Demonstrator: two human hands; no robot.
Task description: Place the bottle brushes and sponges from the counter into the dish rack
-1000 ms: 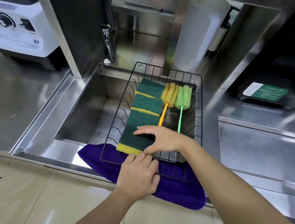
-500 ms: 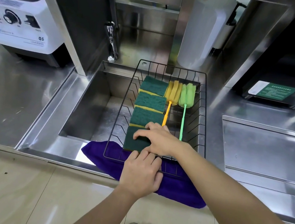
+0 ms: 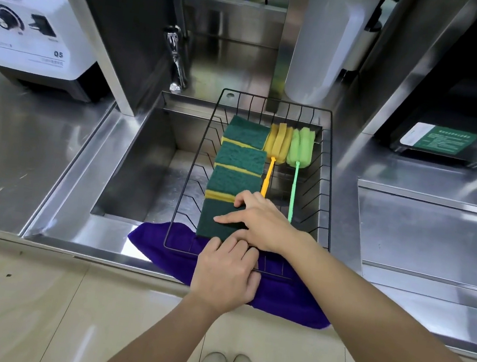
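A black wire dish rack (image 3: 329, 174) sits over the sink. Inside it, several green-and-yellow sponges lie in a row along the left side. Beside them lie a yellow bottle brush (image 3: 277, 146) and a green bottle brush (image 3: 301, 146), heads toward the back. My right hand (image 3: 259, 219) holds the nearest sponge (image 3: 214, 223), fingers on its top and right edge. My left hand (image 3: 224, 272) rests with curled fingers over the rack's front rim and the purple cloth (image 3: 163, 246) under it.
A steel sink basin (image 3: 142, 175) lies under the rack, with a tap (image 3: 175, 58) behind. A white blender base (image 3: 31, 26) stands at the left. A white squeeze bottle (image 3: 323, 41) stands behind the rack. Steel counter runs left and right.
The near sponge has settled flatter into the rack under my right hand, its yellow front edge no longer showing. My left hand stays on the rack's front rim.
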